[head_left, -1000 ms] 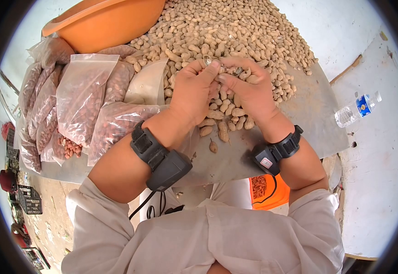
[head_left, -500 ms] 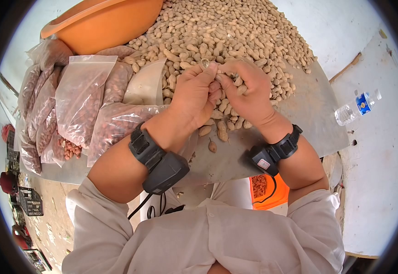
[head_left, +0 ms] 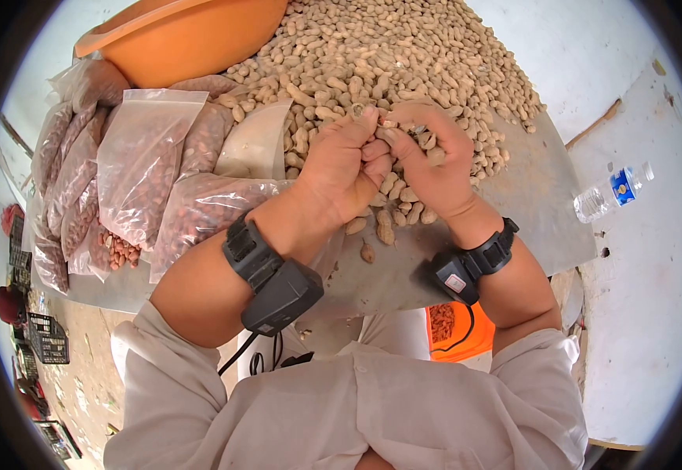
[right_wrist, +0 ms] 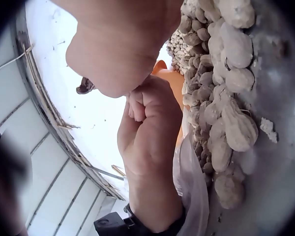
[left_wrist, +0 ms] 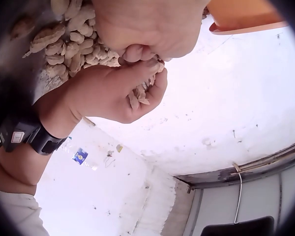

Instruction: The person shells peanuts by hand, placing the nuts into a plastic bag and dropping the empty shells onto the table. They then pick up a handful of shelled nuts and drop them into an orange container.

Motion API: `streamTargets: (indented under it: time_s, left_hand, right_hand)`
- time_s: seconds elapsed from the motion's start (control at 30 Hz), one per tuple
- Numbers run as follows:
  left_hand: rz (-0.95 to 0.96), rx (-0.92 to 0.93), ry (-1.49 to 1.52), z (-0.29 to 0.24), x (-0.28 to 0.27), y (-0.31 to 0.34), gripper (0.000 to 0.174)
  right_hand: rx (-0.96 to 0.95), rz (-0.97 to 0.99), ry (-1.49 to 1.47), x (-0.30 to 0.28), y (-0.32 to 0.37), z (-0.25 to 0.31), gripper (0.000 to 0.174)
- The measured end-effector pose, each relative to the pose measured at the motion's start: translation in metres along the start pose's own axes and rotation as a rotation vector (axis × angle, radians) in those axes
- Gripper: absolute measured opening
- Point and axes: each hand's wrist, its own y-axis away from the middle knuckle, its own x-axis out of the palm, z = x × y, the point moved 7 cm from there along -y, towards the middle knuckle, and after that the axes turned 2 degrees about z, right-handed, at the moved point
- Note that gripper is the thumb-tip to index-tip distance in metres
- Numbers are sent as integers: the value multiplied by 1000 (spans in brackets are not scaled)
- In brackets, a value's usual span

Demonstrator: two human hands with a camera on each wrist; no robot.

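Note:
Both hands meet over the near part of a pile of unshelled peanuts (head_left: 403, 63). My left hand (head_left: 337, 172) pinches a peanut shell (head_left: 359, 110) between thumb and forefinger, its other fingers curled. Against its fingertips, my right hand (head_left: 437, 168) has thumb and forefinger closed on a small piece. In the left wrist view, broken shells (left_wrist: 137, 97) lie within the curled fingers of the right hand (left_wrist: 113, 93). The right wrist view has the left hand (right_wrist: 152, 132) with bent fingers; the right hand (right_wrist: 123, 44) covers the contact point, so any kernel is hidden.
Clear bags of reddish kernels (head_left: 141, 168) lie left of the pile, below an orange basin (head_left: 188, 43). A plastic bottle (head_left: 607, 192) is at the right. An orange container (head_left: 466, 333) stands below the table's near edge (head_left: 388, 301).
The right hand's forefinger has lifted slightly and its held shell pieces show more than half a second ago. Both hands remain together over the pile, with the left fingers shifted slightly right.

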Motion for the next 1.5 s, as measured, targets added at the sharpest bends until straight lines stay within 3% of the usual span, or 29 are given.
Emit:
streamTargets:
  time_s: [0.1, 0.2, 0.3, 0.5, 0.7, 0.9, 1.0, 1.1, 1.2, 1.3, 1.4, 1.5]
  left_hand:
    - [13, -8, 13, 1, -4, -3, 19]
    - [25, -9, 28, 1, -4, -4, 19]
    - [-51, -21, 72, 4, -10, -6, 21]
    - [-11, -127, 110, 12, -13, -7, 22]
    - [-125, -150, 94, 15, -17, -7, 22]
    - [-192, -123, 56, 14, -12, 2, 19]
    - [-71, -146, 63, 15, -12, -5, 20]
    - [-107, -157, 68, 17, -14, -6, 21]
    - [-11, -104, 25, 13, -8, -3, 19]
    - [15, 98, -303, -5, 0, 0, 15]
    - [29, 289, -589, -17, 5, 1, 15]
    - [52, 436, -1143, -26, 28, 12, 16]
  right_hand:
    - [460, -38, -516, 4, 12, -23, 12]
    - [495, -1, -655, 3, 11, -27, 10]
    - [525, 111, -586, 3, 7, -22, 13]
    - [59, 311, 78, 5, -11, 10, 24]
    - [8, 311, 49, 6, -9, 12, 31]
    - [73, 400, 168, 7, -4, 7, 44]
    - [63, 366, 159, 3, -7, 10, 40]
    - [271, 296, -78, -3, -5, -8, 30]
    - [846, 70, -759, -3, 12, -41, 17]
    - [1025, -17, -1142, 10, 26, -52, 16]
    - [1111, -18, -1243, 27, 32, -44, 16]
    - [1134, -148, -1142, 26, 33, -39, 16]
